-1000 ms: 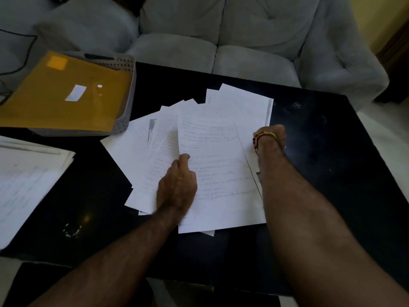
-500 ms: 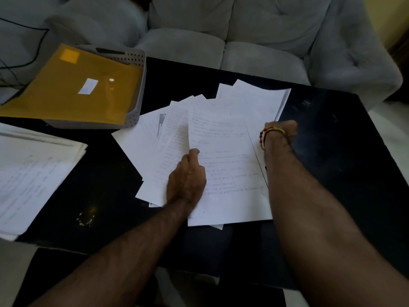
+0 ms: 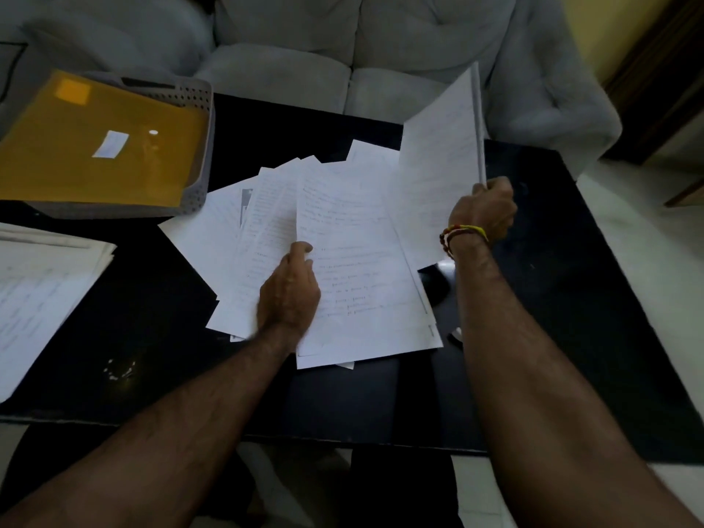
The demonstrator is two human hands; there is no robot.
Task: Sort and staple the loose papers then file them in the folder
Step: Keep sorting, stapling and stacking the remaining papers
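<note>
Loose white handwritten papers (image 3: 358,261) lie fanned out in the middle of the black table (image 3: 571,299). My left hand (image 3: 289,291) rests on the left part of the fan, thumb on the top sheet and fingers tucked under it. My right hand (image 3: 485,211), with a thread band on its wrist, grips the right edge of a few sheets (image 3: 438,165) and holds them tilted up off the table. A yellow folder (image 3: 95,146) lies in a grey tray at the back left.
The grey perforated tray (image 3: 198,146) stands at the table's back left corner. A second stack of written papers (image 3: 38,291) lies at the left edge. A grey sofa (image 3: 343,51) stands behind the table. No stapler is in view.
My right hand has lifted a few sheets from the right side of the fan and tilted them upright. My left hand stays on the spread papers.
</note>
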